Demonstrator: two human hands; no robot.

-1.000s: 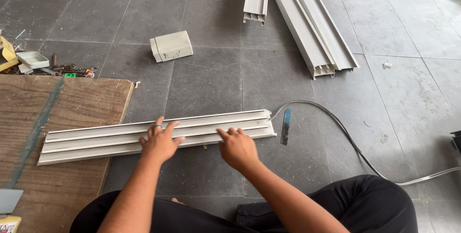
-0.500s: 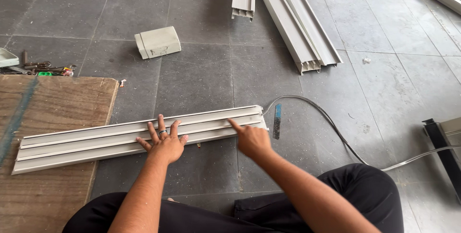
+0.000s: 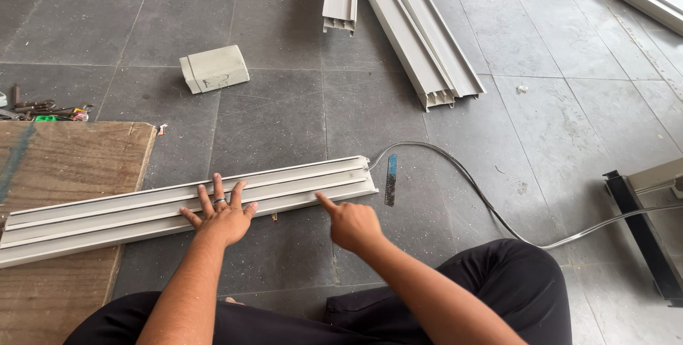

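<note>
1. Fingers of my left hand (image 3: 222, 215) are spread flat on the long white channel profile (image 3: 188, 206), pressing it down; nothing is gripped, just palm and fingertips on top.
2. My right hand (image 3: 352, 224) is mostly curled, forefinger out, its tip touching the profile's near edge close to its right end. It holds nothing.
3. That profile lies across the grey tiled floor (image 3: 284, 110), its left part resting on the plywood board (image 3: 64, 174), its right end just beside a small blue-tipped file (image 3: 390, 179) and a grey cable (image 3: 498, 210).
4. Step in hand, as I judge it: steadying the piece and checking or marking a spot near its end.
5. Next move calls for keeping my left palm firm so the profile does not slide while my finger works along the edge.
6. Count: one profile under my hands, two more profile bundles (image 3: 420, 32) up ahead, one pale block (image 3: 213, 69), one board, one cable.
</note>
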